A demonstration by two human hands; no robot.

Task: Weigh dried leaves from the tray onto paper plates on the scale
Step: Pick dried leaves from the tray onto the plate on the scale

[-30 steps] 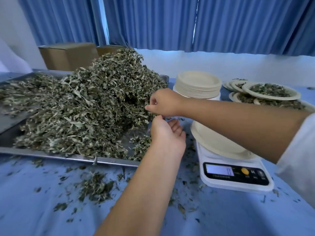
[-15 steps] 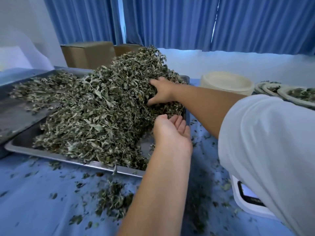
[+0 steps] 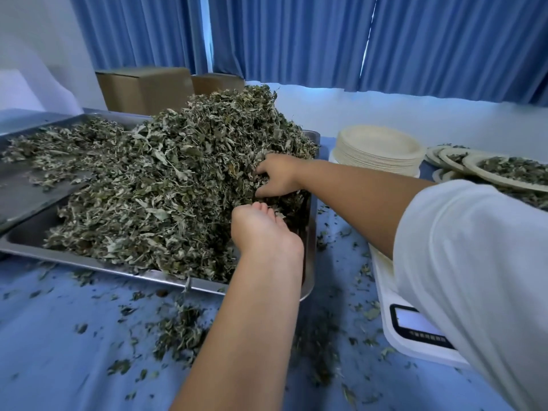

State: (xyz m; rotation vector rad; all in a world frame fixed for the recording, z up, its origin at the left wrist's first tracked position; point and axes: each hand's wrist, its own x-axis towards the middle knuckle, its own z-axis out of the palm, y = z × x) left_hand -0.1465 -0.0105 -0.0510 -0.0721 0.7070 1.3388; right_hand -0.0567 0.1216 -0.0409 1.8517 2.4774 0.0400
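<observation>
One change: right hand (image 3: 278, 176) now clawing dried leaves (image 3: 163, 185) (left hand (image 3: 264, 229) cupped beneath).

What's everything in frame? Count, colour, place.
dried leaves: one heap, grey-green, on the tray
tray: one, silver, left on the table
empty plates: one stack, cream, right of the tray
filled plates: several, cream, far right
scale: one, white, near right, partly behind the sleeve
boxes: two, brown, behind the tray
curtains: one row, blue, along the back
table: one, blue, strewn with leaf bits
left hand: one, cupped against the heap
right hand: one, fingers curled into the heap
</observation>
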